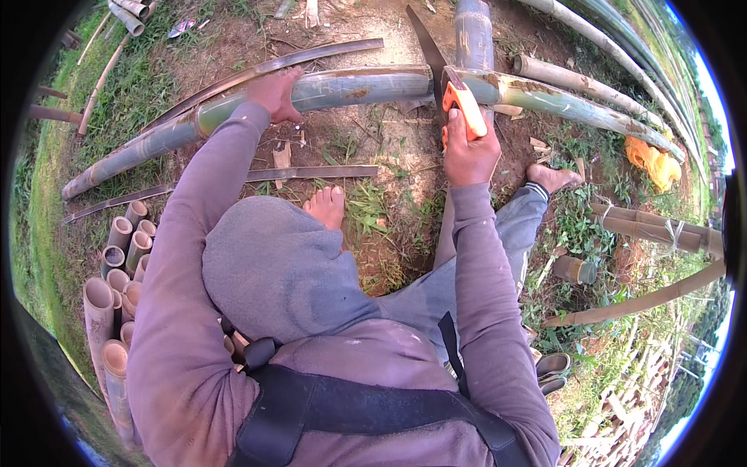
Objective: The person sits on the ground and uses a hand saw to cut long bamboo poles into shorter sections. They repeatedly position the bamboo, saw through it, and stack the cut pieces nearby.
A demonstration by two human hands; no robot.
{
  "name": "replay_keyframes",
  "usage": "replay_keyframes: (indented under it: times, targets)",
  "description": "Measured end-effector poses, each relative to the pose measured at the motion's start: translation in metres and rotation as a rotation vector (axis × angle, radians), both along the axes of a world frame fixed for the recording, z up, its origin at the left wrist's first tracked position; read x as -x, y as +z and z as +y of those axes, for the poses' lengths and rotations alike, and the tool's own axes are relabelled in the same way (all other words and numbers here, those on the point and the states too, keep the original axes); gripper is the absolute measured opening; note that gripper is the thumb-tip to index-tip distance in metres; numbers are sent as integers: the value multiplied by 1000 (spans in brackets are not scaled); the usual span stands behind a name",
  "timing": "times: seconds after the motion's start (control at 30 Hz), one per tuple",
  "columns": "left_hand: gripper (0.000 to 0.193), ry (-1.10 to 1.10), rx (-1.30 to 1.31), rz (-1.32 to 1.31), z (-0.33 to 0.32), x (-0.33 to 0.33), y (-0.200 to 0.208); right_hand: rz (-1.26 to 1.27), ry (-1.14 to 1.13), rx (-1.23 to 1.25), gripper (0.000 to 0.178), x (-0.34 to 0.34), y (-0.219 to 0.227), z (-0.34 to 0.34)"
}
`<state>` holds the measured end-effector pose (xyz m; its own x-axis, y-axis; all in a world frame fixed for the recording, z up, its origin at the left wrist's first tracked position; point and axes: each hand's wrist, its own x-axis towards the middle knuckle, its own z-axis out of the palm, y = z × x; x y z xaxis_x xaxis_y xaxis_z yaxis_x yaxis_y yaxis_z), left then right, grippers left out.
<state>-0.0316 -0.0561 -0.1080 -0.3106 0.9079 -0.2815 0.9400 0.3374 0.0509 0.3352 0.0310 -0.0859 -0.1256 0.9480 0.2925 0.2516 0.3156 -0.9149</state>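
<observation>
A long green bamboo pole (362,85) lies crosswise in front of me. My left hand (274,92) grips it left of the middle, thumb on the near side. My right hand (471,154) is closed around the orange handle of a handsaw (427,37). Its dark blade points away from me and stands at a cut in the pole, where a narrow gap shows. Just right of the blade, the pole lies over another thick bamboo pole (474,35) that runs away from me. How deep the cut goes is hidden by the saw and handle.
Split bamboo strips (311,173) lie on both sides of the pole. Cut bamboo tubes (99,300) stand bunched at my left. At the right are a yellow plastic bag (654,162), a short bamboo piece (576,270) and tied poles (654,226). My bare feet (325,207) rest near the work.
</observation>
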Motion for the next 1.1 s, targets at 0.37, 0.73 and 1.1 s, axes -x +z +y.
replay_keyframes:
  times: [0.37, 0.73, 1.1]
  targets:
    - [111, 18, 23, -19, -11, 10, -7, -76, 43, 33, 16, -136, 0, -174]
    - [113, 19, 21, -30, 0, 20, 2, 20, 17, 102, 20, -30, -1, -51]
    - [106, 22, -15, -79, -4, -7, 9, 15, 46, 102, 19, -19, 1, -31]
